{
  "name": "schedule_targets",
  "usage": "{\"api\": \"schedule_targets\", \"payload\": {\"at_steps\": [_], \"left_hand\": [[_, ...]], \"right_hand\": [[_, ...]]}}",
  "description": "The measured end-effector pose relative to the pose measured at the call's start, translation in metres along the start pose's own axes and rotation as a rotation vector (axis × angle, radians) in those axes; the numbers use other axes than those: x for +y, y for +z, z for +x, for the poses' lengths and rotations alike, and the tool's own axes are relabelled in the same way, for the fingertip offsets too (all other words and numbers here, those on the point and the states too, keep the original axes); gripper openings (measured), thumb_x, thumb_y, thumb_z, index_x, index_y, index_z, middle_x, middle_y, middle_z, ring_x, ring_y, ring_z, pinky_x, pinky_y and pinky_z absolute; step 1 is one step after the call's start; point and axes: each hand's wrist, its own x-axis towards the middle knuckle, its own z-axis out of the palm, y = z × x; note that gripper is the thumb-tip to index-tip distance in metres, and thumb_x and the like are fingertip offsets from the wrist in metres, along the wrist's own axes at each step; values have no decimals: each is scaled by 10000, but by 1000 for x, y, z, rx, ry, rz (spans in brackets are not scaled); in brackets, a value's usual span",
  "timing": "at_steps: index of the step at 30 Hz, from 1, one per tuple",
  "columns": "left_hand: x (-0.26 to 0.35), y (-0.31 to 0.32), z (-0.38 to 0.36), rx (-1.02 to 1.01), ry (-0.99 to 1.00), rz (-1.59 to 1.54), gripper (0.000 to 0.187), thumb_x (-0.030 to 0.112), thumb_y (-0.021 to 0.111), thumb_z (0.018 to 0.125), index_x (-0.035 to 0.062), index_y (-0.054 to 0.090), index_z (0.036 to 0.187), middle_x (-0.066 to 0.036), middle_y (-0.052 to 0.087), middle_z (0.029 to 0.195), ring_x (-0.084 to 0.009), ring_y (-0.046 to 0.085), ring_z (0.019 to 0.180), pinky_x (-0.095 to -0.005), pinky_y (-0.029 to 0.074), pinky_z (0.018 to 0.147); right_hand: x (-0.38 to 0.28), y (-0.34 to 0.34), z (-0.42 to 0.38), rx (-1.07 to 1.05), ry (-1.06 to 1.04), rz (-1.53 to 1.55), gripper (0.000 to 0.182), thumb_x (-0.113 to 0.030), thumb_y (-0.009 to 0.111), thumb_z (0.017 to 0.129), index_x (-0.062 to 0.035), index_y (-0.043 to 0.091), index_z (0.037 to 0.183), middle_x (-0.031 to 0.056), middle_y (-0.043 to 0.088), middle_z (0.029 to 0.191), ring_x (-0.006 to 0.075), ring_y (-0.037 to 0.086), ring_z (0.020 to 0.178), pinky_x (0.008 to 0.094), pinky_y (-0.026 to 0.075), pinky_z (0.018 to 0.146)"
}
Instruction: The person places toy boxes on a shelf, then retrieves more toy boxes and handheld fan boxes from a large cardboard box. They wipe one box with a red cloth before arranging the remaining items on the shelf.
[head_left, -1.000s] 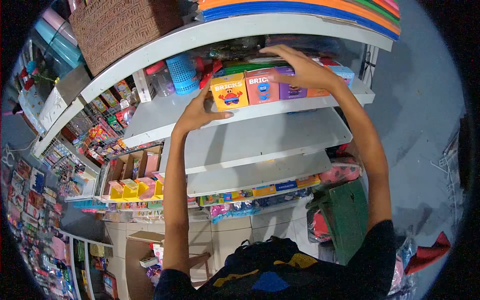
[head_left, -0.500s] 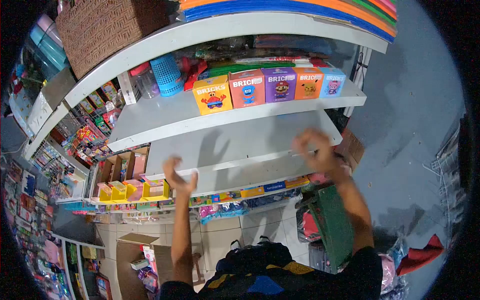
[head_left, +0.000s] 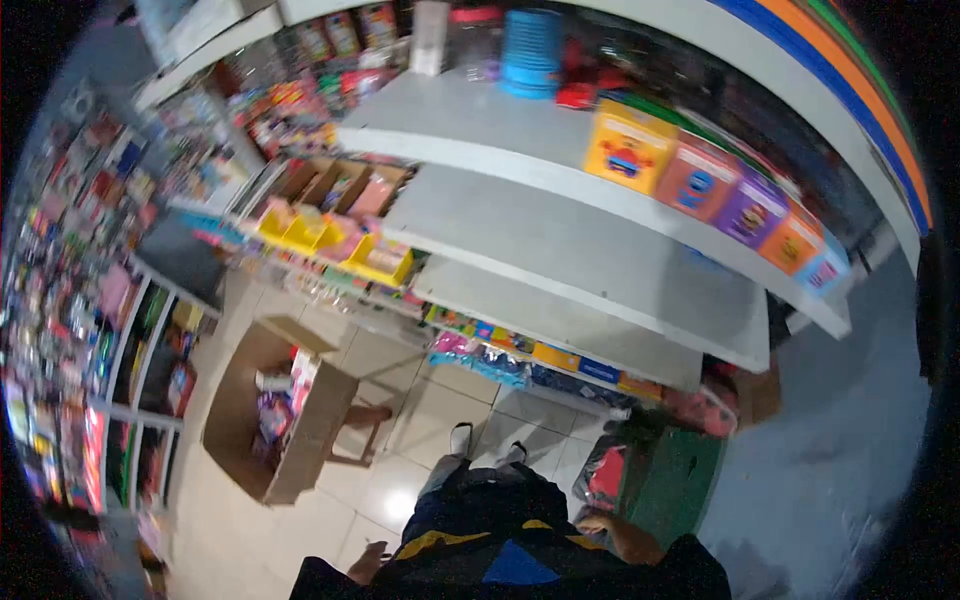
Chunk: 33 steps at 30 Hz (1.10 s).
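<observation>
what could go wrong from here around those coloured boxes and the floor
The coloured boxes stand close to the front edge of their shelf, so a bump might knock one off. The stool stands near the person's left foot and could trip them if they turn that way.

Five brightly coloured, square boxes [head_left: 750, 210] line a pale grey shelf [head_left: 460, 122]; the bare left hand [head_left: 371, 562] and right hand [head_left: 606, 527] are low beside the black patterned shirt [head_left: 455, 562].
</observation>
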Motion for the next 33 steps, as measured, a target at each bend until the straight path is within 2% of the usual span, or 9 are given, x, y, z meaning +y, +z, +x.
{"api": "schedule_targets", "payload": {"at_steps": [2, 6, 10, 11, 12, 13, 18, 27, 33], "left_hand": [[-23, 22, -15, -45, -136, -214, 505, 509, 622, 846, 90, 574, 1124, -121, 664, 992, -290, 641, 836, -466, 512, 713], [-56, 49, -24, -129, 227, -665, 444, 457, 633, 856, 138, 561, 1155, -81, 664, 1007, -217, 634, 832, -460, 518, 686], [-21, 67, -32, -18, 263, -626, 427, 390, 665, 852, 126, 544, 1165, -86, 661, 1004, -227, 624, 854, -449, 512, 684], [-17, 65, -38, -17, 288, -638, 444, 398, 667, 849, 121, 536, 1172, -93, 660, 997, -232, 622, 853, -447, 512, 683], [-14, 62, -44, -19, 317, -649, 461, 405, 670, 847, 117, 529, 1178, -100, 659, 989, -237, 619, 853, -446, 511, 682], [-17, 58, -44, -24, 289, -710, 472, 410, 672, 845, 117, 522, 1183, -98, 657, 986, -236, 615, 845, -449, 510, 684], [-54, 47, -40, 129, 174, -781, 488, 421, 665, 849, 126, 498, 1201, -104, 650, 995, -236, 602, 825, -469, 497, 705], [-124, 31, -5, 140, 83, -959, 536, 428, 631, 865, 75, 461, 1231, -128, 659, 1022, -246, 619, 839, -439, 493, 687], [-126, 8, 4, 153, 71, -1035, 523, 417, 634, 865, 108, 449, 1245, -106, 653, 1016, -236, 620, 839, -430, 499, 674]], "right_hand": [[27, -41, 46, -320, -38, 148, 342, -369, 493, 922, -115, 590, 715, -3, 521, 613, 115, 467, 504, 309, 378, 446], [-106, -70, -35, 127, -1, -363, 281, -366, 541, 877, -114, 638, 801, 26, 573, 653, 172, 535, 573, 351, 421, 506], [-251, -120, -42, 328, -110, -786, 275, -363, 589, 831, -113, 687, 888, 54, 624, 693, 229, 602, 642, 393, 463, 565], [-295, -124, -48, 374, -97, -792, 283, -362, 601, 820, -113, 700, 910, 61, 637, 703, 243, 619, 660, 404, 474, 580], [-283, -157, 8, 653, -576, -673, 322, -365, 630, 830, -62, 672, 729, 61, 618, 626, 189, 584, 538, 361, 454, 508], [-346, -141, -30, 593, -455, -221, 346, -365, 647, 842, -58, 633, 683, 51, 607, 605, 146, 554, 483, 315, 432, 470], [-514, -98, -47, 661, -632, -119, 348, -346, 556, 914, -55, 610, 730, 49, 635, 670, 120, 583, 552, 271, 448, 496], [-510, -50, 67, 288, -612, -811, 285, -278, 652, 844, -41, 677, 687, 41, 647, 631, 135, 604, 559, 297, 476, 504], [-527, -20, 73, 444, -365, -874, 390, -371, 650, 846, -14, 659, 691, 72, 645, 626, 160, 608, 538, 310, 488, 521]]}}
